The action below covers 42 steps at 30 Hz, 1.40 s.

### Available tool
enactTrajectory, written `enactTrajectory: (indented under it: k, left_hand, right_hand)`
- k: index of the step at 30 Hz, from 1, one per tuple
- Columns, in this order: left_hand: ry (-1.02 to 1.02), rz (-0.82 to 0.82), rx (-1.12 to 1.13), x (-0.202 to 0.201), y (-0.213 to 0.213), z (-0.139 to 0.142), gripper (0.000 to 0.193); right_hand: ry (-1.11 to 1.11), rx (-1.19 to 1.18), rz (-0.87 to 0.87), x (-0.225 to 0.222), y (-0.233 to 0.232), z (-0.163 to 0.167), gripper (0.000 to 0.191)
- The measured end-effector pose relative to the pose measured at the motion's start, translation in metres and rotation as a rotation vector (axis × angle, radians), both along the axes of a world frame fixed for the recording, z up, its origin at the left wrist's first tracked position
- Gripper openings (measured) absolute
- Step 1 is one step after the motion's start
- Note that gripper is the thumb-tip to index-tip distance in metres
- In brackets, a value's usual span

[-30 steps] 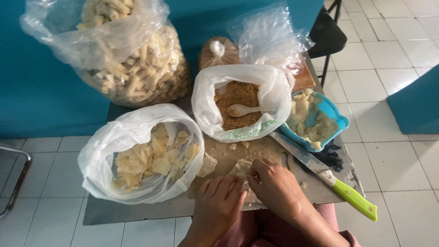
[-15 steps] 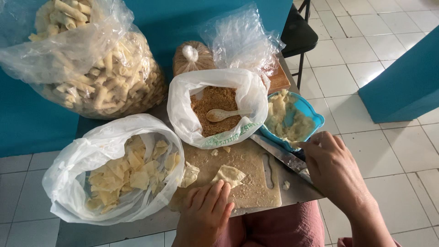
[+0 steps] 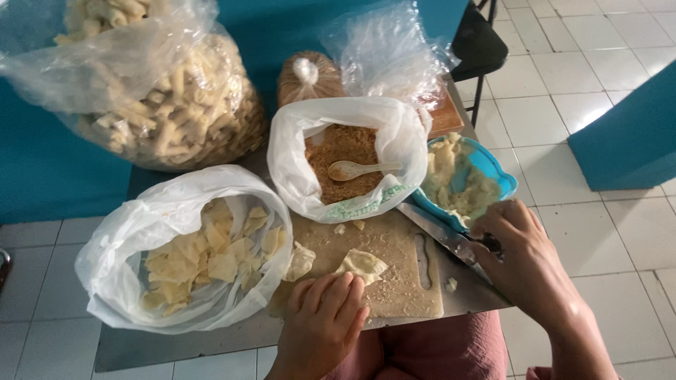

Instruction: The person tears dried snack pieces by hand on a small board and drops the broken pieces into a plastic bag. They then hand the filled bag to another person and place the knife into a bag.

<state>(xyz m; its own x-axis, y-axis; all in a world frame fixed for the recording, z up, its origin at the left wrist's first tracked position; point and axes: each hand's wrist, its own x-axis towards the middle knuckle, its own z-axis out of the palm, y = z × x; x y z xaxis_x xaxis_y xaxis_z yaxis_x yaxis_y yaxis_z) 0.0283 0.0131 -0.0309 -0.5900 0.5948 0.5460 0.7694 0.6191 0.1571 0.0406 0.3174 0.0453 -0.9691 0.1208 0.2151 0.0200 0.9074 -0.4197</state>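
My left hand (image 3: 325, 318) rests flat on the near edge of a pale cutting board (image 3: 394, 281), fingers together, just below a folded dough wrapper (image 3: 361, 264). My right hand (image 3: 524, 257) is closed around the handle of a knife (image 3: 440, 232), whose blade lies along the board's right edge, beside a blue bowl (image 3: 496, 176) of pale dough pieces. Behind the board, a white bag (image 3: 394, 134) holds brown crumbly filling with a spoon (image 3: 355, 169) in it.
A white bag (image 3: 141, 232) of flat yellow wrappers sits at the left. A big clear bag (image 3: 151, 105) of rolled pieces stands at the back left, a tied brown bag (image 3: 308, 76) and crumpled clear plastic (image 3: 391, 53) behind. Tiled floor and a black chair (image 3: 479, 42) lie right.
My right hand left the wrapper on the board, moved right and took hold of the knife handle. My left hand stays at the board's near edge.
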Motion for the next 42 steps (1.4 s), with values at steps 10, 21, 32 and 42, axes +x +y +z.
enactTrajectory:
  k: [10,21,32,42]
  left_hand:
    - [-0.077,0.029,0.001,0.007,-0.005,-0.004,0.045]
    - [-0.164,0.096,0.113,0.018,-0.007,-0.001,0.042]
    - [-0.404,0.401,0.197,-0.003,0.023,0.022,0.023]
    - [-0.641,0.421,0.047,-0.023,0.022,0.040,0.027]
  right_hand:
    - [-0.036,0.304,0.549,-0.021,-0.094,-0.046,0.079]
    - [-0.046,0.602,0.517,-0.016,-0.096,-0.009,0.090]
    - [0.190,0.077,0.325,-0.080,-0.059,0.005,0.026]
    - [0.000,0.348,0.254,-0.154,-0.064,0.009,0.018]
